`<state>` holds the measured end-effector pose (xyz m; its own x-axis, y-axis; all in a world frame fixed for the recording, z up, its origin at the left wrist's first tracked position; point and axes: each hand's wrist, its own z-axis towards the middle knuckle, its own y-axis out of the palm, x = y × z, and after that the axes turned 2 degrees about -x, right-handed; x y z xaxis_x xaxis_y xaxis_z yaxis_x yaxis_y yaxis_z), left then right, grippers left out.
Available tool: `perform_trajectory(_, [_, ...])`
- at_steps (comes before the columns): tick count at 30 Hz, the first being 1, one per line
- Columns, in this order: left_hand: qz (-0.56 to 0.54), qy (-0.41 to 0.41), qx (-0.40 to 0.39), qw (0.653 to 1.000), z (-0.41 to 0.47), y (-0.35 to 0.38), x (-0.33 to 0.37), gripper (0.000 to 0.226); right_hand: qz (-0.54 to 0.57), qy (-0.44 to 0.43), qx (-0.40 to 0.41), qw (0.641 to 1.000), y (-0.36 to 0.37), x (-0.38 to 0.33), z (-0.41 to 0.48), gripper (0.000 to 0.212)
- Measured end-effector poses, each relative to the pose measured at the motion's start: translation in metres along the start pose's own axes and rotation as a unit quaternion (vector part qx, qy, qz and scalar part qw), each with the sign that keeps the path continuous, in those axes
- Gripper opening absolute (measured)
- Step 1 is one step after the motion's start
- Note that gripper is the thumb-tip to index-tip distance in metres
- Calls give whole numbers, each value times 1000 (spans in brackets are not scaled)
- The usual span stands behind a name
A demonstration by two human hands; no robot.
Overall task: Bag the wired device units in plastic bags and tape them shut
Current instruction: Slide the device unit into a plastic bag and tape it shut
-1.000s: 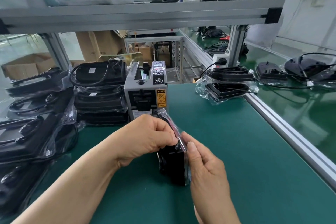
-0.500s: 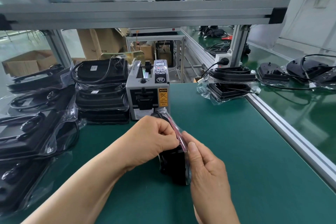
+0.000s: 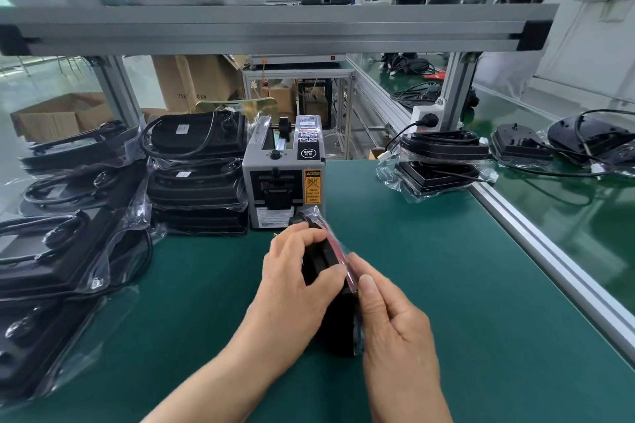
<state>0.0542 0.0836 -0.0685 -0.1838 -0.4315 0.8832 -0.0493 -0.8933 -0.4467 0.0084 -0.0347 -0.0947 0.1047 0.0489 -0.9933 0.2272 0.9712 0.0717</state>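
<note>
Nearest, the right hand (image 3: 395,326) pinched the bag (image 3: 323,220) along its red strip (image 3: 347,268), thumb on the near face and the other fingers hidden behind. The left hand (image 3: 292,285) gripped the unit (image 3: 338,330) from the left, fingers curled over its top edge and thumb pressed to its side beside the strip. The black unit stood on edge inside the clear bag, its lower end on the green mat (image 3: 446,285), between the two hands and just in front of the dispenser (image 3: 285,175).

To the left, bagged units lay in a loose pile (image 3: 62,251) at the mat's edge, cables coiled inside the plastic. Further back, a neater stack (image 3: 197,175) of bagged units stood touching the dispenser's left side. The grey dispenser carried a yellow caution label on its front.

To the right, past the hands, two more units (image 3: 439,161) sat one on the other in crumpled plastic, near an aluminium rail (image 3: 549,251). Beyond the rail, bare units (image 3: 591,137) with loose cables lay on another green bench.

Above it all ran a grey shelf (image 3: 275,27), and cardboard boxes (image 3: 51,117) stood on the floor behind.
</note>
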Motion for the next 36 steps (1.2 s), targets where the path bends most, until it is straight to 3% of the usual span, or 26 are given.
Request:
perform_trajectory(5, [-20,-17,-41,999,-5,-1,3,51,-6,-6,-10,1000,-2,-4,-2,28])
perform_trajectory(10, [-44,-19,-48,998,-4,-4,3,53,8,5,-2,1000,-8,-15,7,24])
perform_trajectory(12, [-63,-21,-42,997,-4,-3,4,56,-23,-16,-15,1000,-14,-30,26,28])
perform_trajectory(14, [-62,-30,-27,997,-2,0,6,66,-126,-33,-46,990,-15,-47,52,35])
perform_trajectory(16, [-71,-38,-2,997,0,5,6,76,-287,-44,-90,953,-7,-59,74,35])
perform_trajectory(19, [-97,-50,20,994,1,8,7,75,-484,-70,-131,862,10,-63,95,29])
perform_trajectory(23, [-110,-63,22,992,0,5,5,74,-556,-123,-105,815,21,-57,106,22])
perform_trajectory(30, [-117,-93,26,988,-1,2,8,81,-574,-123,-73,806,26,-54,110,14])
perform_trajectory(36, [-91,-89,0,992,1,-3,5,84,-505,-96,-20,858,26,-40,106,18])
